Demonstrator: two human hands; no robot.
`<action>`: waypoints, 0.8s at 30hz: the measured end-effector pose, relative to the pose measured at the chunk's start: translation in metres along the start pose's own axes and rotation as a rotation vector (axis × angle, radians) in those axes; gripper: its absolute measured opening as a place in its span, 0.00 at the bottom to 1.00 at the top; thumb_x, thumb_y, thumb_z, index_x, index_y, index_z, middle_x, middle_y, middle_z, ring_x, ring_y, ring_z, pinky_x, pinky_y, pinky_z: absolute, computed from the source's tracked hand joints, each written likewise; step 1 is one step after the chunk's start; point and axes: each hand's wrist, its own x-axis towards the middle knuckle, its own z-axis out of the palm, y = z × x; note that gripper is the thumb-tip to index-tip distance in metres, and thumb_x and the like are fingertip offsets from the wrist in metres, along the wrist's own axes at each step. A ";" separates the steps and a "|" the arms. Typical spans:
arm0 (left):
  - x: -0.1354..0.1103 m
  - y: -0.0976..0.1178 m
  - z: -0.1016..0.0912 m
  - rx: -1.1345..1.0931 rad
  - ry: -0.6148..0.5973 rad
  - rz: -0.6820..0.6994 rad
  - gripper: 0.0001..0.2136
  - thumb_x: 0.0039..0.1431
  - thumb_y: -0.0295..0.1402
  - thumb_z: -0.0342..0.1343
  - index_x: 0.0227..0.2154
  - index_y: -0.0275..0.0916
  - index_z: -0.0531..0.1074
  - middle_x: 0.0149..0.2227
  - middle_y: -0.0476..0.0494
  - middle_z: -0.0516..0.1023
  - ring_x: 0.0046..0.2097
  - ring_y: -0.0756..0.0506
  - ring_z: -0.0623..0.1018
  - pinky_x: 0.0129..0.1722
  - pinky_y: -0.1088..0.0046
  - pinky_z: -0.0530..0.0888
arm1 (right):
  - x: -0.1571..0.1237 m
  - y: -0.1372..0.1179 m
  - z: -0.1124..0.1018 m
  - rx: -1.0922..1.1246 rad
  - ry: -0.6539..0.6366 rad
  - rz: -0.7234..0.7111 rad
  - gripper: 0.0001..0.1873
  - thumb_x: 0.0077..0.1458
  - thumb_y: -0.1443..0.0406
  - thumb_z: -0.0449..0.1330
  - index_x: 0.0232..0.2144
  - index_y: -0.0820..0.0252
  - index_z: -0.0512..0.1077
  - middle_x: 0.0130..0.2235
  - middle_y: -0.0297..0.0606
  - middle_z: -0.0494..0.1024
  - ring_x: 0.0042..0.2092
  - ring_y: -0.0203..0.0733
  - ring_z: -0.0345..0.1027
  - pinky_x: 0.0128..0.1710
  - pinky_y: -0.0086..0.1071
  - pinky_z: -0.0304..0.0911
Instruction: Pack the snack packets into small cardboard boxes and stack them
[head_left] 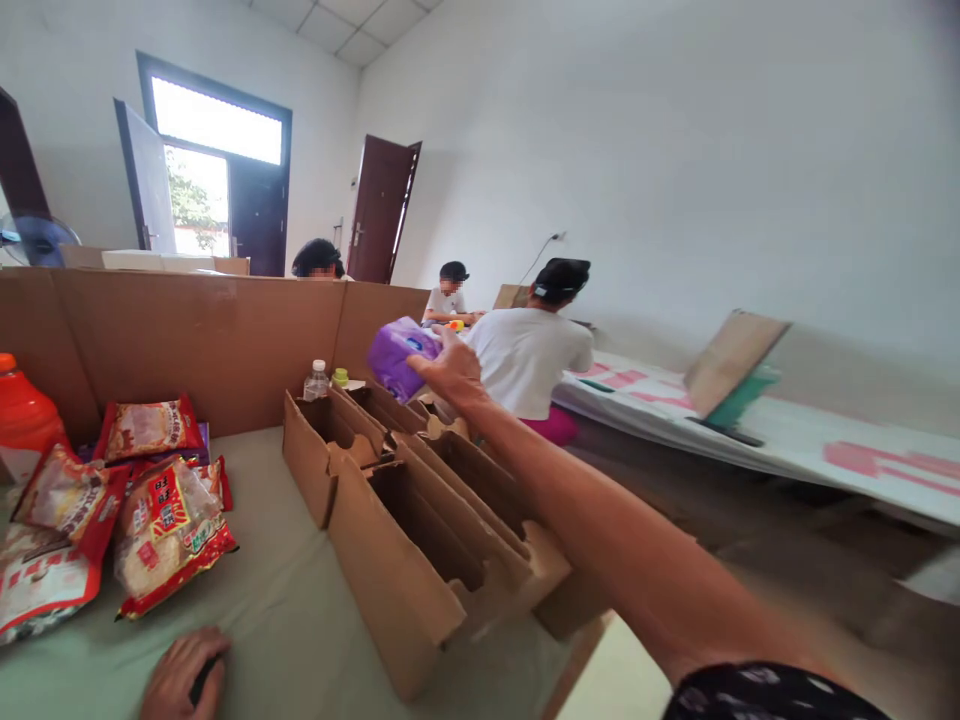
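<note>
My right hand (454, 365) reaches forward over the cardboard boxes, its fingers closed on a purple soft-wrapped pack (403, 358) that looks like tissues. The pack is above the far end of an open-topped cardboard box (397, 610) group, apart from the table. Low at the left, my left hand (184, 675) rests on the pale green tabletop (277, 600). Its fingers are curled around a small black object (204, 682), mostly hidden. Red-and-clear snack bags (176, 530) lie beyond that hand.
A cardboard partition (165, 350) walls the table's far side. An orange bottle (26, 410) stands left; a clear bottle (316, 380) and a green-capped one (340, 377) stand behind the boxes. A person in white (517, 360) sits close beyond my right hand, with others farther off.
</note>
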 end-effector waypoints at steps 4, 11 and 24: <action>0.000 0.007 0.000 -0.021 -0.072 -0.113 0.17 0.65 0.45 0.50 0.32 0.44 0.81 0.33 0.42 0.86 0.35 0.41 0.85 0.36 0.66 0.83 | -0.044 -0.060 -0.020 0.147 -0.070 -0.216 0.35 0.50 0.59 0.63 0.60 0.61 0.67 0.53 0.45 0.79 0.52 0.50 0.75 0.53 0.40 0.67; -0.014 0.057 -0.014 -0.060 -0.403 -0.323 0.14 0.51 0.24 0.57 0.39 0.42 0.80 0.50 0.38 0.81 0.53 0.37 0.78 0.58 0.50 0.72 | -0.129 -0.148 -0.040 0.368 -0.319 -0.637 0.31 0.45 0.59 0.65 0.54 0.60 0.75 0.48 0.44 0.81 0.45 0.53 0.76 0.48 0.44 0.69; -0.047 0.058 -0.107 -0.361 -0.454 -0.584 0.12 0.54 0.30 0.54 0.37 0.40 0.80 0.36 0.45 0.85 0.38 0.44 0.81 0.40 0.70 0.77 | -0.251 -0.244 0.056 0.521 -0.824 -0.874 0.26 0.44 0.65 0.65 0.50 0.57 0.78 0.45 0.41 0.83 0.43 0.49 0.76 0.43 0.35 0.68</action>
